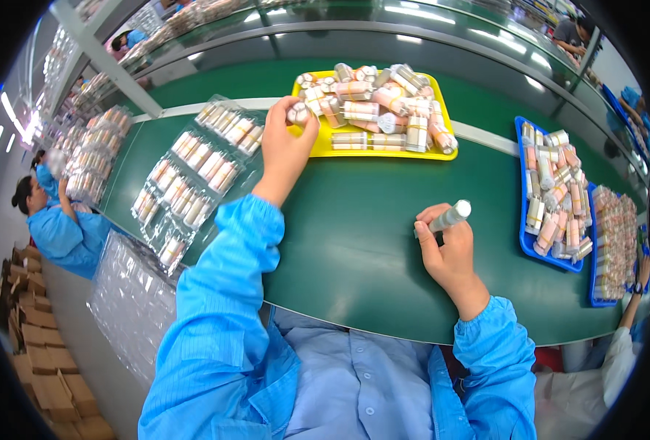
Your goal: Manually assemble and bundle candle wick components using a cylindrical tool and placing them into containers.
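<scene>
My left hand [284, 155] is closed around a small cylindrical tube, its round whitish end [297, 112] facing up, at the left end of a yellow tray [383, 155]. The tray is heaped with similar white, grey and pink tubes [387, 103]. Over the green table [347, 235], my right hand [451, 257] grips a grey tube [453, 215] with a white cap, tilted up to the right. Left of my left arm lie clear plastic blister trays [186, 172] with tubes in their compartments.
On the right stand two blue trays [523, 191] full of tubes. Clear plastic sheets [131, 301] hang at the table's left edge, above brown cardboard boxes [50, 367] on the floor. A co-worker in blue [65, 235] sits at left; another person's arm [629, 308] shows at right.
</scene>
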Demonstrator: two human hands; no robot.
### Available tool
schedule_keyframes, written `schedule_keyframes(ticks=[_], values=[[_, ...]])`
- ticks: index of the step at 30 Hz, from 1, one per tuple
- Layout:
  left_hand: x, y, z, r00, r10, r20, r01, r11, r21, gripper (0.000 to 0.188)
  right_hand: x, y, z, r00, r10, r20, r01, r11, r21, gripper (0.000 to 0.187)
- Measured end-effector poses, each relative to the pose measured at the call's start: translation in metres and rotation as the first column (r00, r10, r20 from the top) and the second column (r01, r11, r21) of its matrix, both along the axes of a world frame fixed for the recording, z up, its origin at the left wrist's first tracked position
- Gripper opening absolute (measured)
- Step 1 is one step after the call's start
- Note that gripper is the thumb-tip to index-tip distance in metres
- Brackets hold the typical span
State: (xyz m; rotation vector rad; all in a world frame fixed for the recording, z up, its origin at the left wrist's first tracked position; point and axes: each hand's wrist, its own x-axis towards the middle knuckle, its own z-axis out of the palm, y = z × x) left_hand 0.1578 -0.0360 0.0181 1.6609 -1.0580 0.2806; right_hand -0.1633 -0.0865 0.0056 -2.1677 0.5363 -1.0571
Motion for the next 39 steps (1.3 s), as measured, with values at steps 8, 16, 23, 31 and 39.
schedule_keyframes(ticks=[8,16,23,31,39], values=[[-0.143,0.053,0.003,0.703,-0.691,-0.168,0.711,0.67,0.215,0.05,-0.01,-0.001,0.019,0.953,-0.025,0.302,-0.009,0.994,0.111,0.009],[-0.155,0.056,-0.01,0.691,-0.694,-0.202,0.72,0.638,0.272,0.055,-0.006,0.005,0.018,0.976,0.036,0.212,-0.048,0.998,0.051,0.01],[-0.161,0.057,-0.01,0.702,-0.691,-0.173,0.712,0.676,0.188,0.051,-0.001,0.009,0.014,0.987,0.045,0.152,-0.056,0.996,0.067,0.011],[-0.164,0.05,-0.018,0.818,-0.575,0.01,0.549,0.787,0.281,0.061,-0.002,0.01,0.018,0.995,0.076,0.059,-0.074,0.997,-0.034,0.011],[-0.163,0.056,-0.02,0.717,-0.675,-0.173,0.696,0.704,0.138,0.067,-0.005,0.007,0.017,0.965,0.066,0.254,-0.115,0.977,0.182,0.008]])
